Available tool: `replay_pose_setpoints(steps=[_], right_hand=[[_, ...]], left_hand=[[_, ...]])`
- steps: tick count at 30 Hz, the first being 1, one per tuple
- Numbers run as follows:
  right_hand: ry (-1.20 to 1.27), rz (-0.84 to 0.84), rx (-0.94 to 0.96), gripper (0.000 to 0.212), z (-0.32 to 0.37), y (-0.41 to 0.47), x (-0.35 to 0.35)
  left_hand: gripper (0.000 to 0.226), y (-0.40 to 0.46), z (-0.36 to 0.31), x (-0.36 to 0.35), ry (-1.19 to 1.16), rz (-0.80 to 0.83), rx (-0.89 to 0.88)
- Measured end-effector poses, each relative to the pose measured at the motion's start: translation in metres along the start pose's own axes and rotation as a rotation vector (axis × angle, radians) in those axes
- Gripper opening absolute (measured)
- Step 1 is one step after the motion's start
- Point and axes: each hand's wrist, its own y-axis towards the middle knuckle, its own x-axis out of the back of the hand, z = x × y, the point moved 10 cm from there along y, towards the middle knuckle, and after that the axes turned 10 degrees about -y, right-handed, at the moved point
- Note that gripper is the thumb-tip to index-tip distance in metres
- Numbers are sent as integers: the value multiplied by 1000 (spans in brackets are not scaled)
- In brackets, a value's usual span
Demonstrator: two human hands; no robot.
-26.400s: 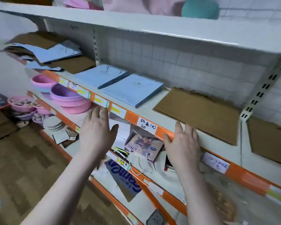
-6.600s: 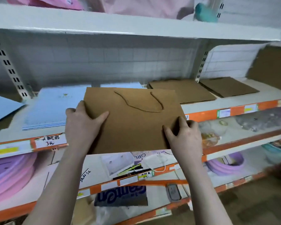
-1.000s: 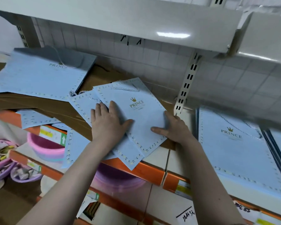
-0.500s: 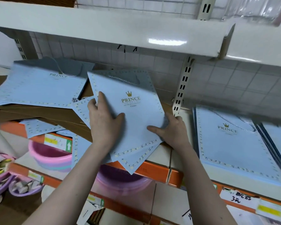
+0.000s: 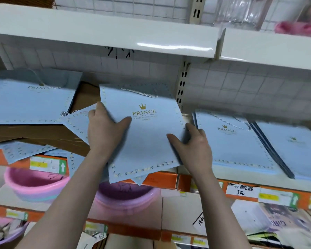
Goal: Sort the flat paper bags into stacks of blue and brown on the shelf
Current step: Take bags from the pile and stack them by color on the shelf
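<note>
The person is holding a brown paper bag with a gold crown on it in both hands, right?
Not quite. The bag in both hands is blue, not brown. The head view shows the left hand and the right hand gripping it at its sides, and it does have a gold crown above the word PRINCE.
</note>
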Motion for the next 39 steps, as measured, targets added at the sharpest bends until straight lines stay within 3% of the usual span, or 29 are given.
replay_pose_setpoints(steps=[4, 11, 18, 24, 39], right_hand=[[-77, -16, -61, 52, -25, -19, 15], [-155, -40, -136, 37, -95, -22, 61], [-186, -56, -103, 41, -188, -7, 122], [-149, -51, -120, 31, -275, 8, 158], [-138, -125, -234, 23, -373, 37, 196]], left_hand=[[57, -16, -19, -18, 25, 58, -65], [56, -58, -69, -82, 73, 146, -125], [59, -116, -124, -171, 87, 193, -111], [57, -160, -164, -246, 118, 229, -91], [43, -191, -224, -355, 93, 379, -194]])
